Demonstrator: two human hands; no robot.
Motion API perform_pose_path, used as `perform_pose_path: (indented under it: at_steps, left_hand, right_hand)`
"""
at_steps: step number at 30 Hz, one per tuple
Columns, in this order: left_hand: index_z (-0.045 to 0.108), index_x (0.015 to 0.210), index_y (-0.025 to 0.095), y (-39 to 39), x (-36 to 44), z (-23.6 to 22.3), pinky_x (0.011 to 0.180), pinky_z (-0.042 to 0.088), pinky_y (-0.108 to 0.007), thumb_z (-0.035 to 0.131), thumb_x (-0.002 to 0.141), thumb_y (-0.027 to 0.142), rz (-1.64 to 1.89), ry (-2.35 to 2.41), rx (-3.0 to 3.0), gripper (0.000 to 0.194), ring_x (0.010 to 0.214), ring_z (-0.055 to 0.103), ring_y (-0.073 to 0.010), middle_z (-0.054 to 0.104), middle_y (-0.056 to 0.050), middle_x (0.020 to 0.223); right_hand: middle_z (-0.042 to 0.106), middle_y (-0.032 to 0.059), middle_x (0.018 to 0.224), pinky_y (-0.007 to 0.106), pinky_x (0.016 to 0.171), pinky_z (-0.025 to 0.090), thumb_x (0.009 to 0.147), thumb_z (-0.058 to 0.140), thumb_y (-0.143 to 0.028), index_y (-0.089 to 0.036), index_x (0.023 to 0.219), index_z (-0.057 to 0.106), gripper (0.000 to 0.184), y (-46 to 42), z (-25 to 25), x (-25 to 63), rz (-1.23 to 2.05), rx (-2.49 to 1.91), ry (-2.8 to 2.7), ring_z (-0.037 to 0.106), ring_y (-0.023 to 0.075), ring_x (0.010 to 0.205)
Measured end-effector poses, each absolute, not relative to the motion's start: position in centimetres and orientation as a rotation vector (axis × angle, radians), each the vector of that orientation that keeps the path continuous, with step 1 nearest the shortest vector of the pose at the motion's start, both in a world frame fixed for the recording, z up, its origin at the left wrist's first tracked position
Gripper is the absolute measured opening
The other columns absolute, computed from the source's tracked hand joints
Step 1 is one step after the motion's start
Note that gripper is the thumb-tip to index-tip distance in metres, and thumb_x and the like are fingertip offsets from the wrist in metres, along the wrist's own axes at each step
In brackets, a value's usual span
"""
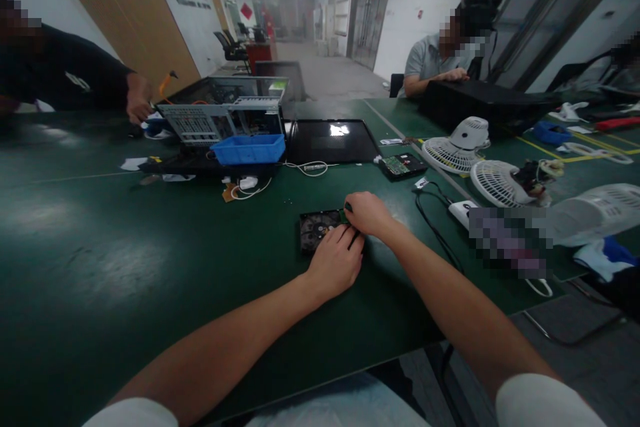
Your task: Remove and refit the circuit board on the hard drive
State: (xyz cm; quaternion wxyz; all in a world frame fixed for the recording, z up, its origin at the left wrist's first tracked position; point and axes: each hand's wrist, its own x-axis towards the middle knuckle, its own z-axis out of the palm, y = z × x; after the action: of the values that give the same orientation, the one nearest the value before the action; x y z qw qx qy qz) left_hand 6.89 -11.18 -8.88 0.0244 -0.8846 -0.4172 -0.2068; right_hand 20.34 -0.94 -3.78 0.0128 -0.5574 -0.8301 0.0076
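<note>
A hard disk drive [310,230] lies on the green table in front of me, its dark underside up and a strip of green circuit board showing at its right end. My left hand [336,259] is bent over the drive's near right part, fingers closed against it and steadying it. Just beyond, my right hand [369,213] is closed in a fist-like grip above the right end of the drive. A small dark end pokes out of that fist; the rest of what it holds is hidden by my fingers.
Beyond the drive stand a blue bin [249,149], an open computer case [220,121] and a black panel [334,141]. Right are another drive [403,165], a cable [434,230], white fan parts [453,150] and a power strip [463,212]. Two people work across the table.
</note>
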Motion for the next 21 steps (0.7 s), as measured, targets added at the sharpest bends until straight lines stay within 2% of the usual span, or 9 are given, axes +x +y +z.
perform_pose_path:
  at_steps: [8, 14, 21]
  left_hand:
    - [0.057, 0.139, 0.014, -11.2, 6.8, -9.1, 0.111, 0.045, -0.053, 0.055, 0.097, 0.026, -0.68, -1.291, -2.735, 0.044, 0.137, 0.049, -0.034, 0.058, -0.018, 0.141]
    - [0.058, 0.136, 0.011, -11.2, 6.8, -9.2, 0.111, 0.046, -0.051, 0.054, 0.097, 0.026, -0.664, -1.304, -2.732, 0.042, 0.135, 0.049, -0.0339, 0.06, -0.019, 0.137]
    - [0.058, 0.136, 0.011, -11.3, 6.9, -9.0, 0.112, 0.045, -0.051, 0.053, 0.098, 0.026, -0.661, -1.293, -2.715, 0.041, 0.134, 0.05, -0.0338, 0.06, -0.019, 0.136]
  right_hand:
    - [0.079, 0.012, 0.1, 0.028, 0.079, 0.05, 0.097, 0.056, -0.027, -0.019, 0.097, 0.077, 0.022, -0.8, -4.0, 20.7, 0.056, -1.698, -2.54, 0.074, 0.0238, 0.093]
    - [0.078, 0.0129, 0.108, 0.029, 0.084, 0.05, 0.098, 0.056, -0.031, -0.019, 0.099, 0.077, 0.024, -1.5, -4.2, 20.8, 0.041, -1.65, -2.555, 0.072, 0.0239, 0.098]
    - [0.077, 0.0098, 0.114, 0.028, 0.089, 0.05, 0.092, 0.059, -0.022, -0.019, 0.106, 0.078, 0.023, -1.7, -4.2, 21.6, 0.106, -1.544, -2.581, 0.071, 0.0225, 0.103]
